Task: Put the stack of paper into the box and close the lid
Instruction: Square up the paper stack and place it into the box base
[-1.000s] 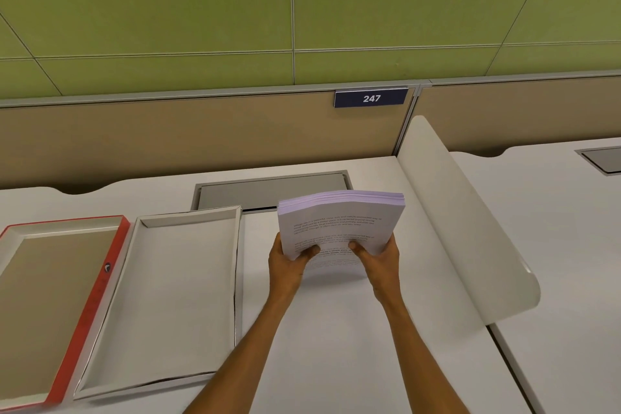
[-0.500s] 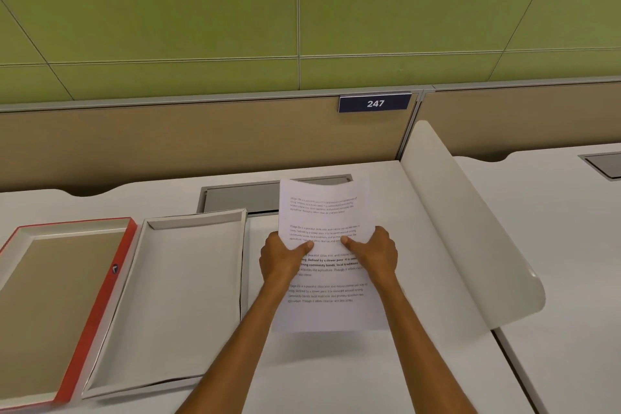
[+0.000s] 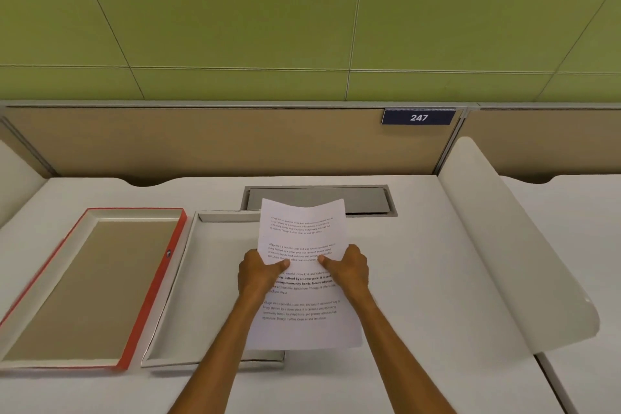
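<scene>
I hold a stack of printed white paper point(image 3: 302, 235) flat in the air, its printed side up. My left hand point(image 3: 258, 274) grips its left edge and my right hand point(image 3: 347, 269) its right edge, thumbs on top. The stack hangs over the right side of the open white box point(image 3: 188, 279), hiding the box's right wall. The red-edged lid point(image 3: 158, 279) lies upside down on the desk just left of the box, its brown inside facing up.
A white curved divider point(image 3: 514, 255) stands along the desk's right side. A grey cable hatch point(image 3: 366, 200) is set in the desk behind the paper. A beige partition with a "247" plate point(image 3: 418, 117) closes off the back.
The stack went from tilted up on its edge to lying flat, and both hands have carried it left, from beside the box to over the box's right side.
</scene>
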A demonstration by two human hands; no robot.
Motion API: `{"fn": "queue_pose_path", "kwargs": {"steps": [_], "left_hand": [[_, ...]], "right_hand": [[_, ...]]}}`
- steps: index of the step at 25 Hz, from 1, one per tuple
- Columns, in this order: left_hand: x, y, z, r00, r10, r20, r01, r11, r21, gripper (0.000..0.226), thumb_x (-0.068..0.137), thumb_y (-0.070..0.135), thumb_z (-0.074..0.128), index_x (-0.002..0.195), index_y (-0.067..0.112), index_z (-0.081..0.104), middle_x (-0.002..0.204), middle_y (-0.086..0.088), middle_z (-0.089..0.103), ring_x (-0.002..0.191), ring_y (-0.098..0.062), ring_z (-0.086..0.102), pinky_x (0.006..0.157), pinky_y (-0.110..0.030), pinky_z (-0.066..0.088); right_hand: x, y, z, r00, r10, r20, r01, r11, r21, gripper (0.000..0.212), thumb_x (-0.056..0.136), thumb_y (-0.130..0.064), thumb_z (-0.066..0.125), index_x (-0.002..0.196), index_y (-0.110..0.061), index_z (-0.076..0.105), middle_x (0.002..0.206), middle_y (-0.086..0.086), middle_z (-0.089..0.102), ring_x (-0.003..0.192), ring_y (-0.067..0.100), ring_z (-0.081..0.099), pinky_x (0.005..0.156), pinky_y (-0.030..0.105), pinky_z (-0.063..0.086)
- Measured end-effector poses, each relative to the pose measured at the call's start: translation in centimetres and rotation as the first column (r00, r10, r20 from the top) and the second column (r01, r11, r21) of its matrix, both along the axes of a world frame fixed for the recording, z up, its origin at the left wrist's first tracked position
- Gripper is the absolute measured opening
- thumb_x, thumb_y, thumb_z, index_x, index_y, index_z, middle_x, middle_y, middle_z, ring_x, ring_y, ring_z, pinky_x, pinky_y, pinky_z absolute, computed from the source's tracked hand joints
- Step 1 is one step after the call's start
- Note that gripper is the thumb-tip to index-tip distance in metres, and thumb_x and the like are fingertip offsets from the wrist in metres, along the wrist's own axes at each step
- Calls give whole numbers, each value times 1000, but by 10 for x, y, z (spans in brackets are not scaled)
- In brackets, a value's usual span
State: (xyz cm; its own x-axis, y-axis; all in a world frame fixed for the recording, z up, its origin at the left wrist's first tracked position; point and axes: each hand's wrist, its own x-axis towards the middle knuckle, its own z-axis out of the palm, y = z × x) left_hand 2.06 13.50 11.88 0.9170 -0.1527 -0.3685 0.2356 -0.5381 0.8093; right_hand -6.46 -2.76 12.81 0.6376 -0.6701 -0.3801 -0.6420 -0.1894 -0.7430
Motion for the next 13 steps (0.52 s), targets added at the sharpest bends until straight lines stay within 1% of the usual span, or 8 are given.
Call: {"fn": "queue_pose_path", "kwargs": {"steps": [2, 5, 8, 9, 13], "left_hand": [[10, 25, 2, 1000, 20, 0, -20, 1000, -5, 30, 76, 22, 81, 100, 11, 67, 109, -15, 73, 78, -24, 67, 66, -30, 56], [28, 62, 1, 999, 54, 1, -54, 998, 6, 27, 75, 21, 81, 95, 11, 65, 109, -16, 73, 79, -25, 68, 62, -28, 55], [45, 93, -2, 997, 81, 3, -81, 997, 15, 32, 73, 20, 83, 98, 7, 69, 108, -16, 74, 87, -30, 72, 72, -38, 60], [51, 102, -3, 996, 85, 6, -85, 996, 12, 33, 73, 20, 84, 99, 6, 69, 108, -16, 74, 89, -31, 72, 74, -39, 60], [74, 130, -9, 997, 71, 25, -72, 997, 41, 39, 72, 19, 83, 104, 4, 66, 112, -17, 72, 96, -33, 71, 69, -34, 57]], "right_hand": [[14, 22, 1, 999, 43, 6, -43, 999, 12, 54, 78, -38, 76, 114, -6, 51, 122, 12, 64, 107, 29, 65, 80, 35, 54], [35, 56, 1, 995, 96, 38, -97, 995, 20, 50, 79, -37, 75, 110, -7, 51, 122, 11, 64, 105, 29, 66, 79, 34, 55], [53, 87, -2, 992, 110, 59, -112, 993, 36, 47, 79, -36, 75, 107, -8, 50, 121, 11, 65, 104, 29, 67, 82, 37, 58], [58, 95, -4, 992, 110, 61, -113, 993, 43, 46, 80, -35, 75, 107, -8, 50, 121, 11, 65, 104, 29, 67, 82, 37, 58], [80, 126, -8, 993, 103, 52, -106, 993, 57, 50, 81, -32, 75, 117, -4, 53, 124, 13, 64, 107, 30, 66, 83, 36, 56]]}}
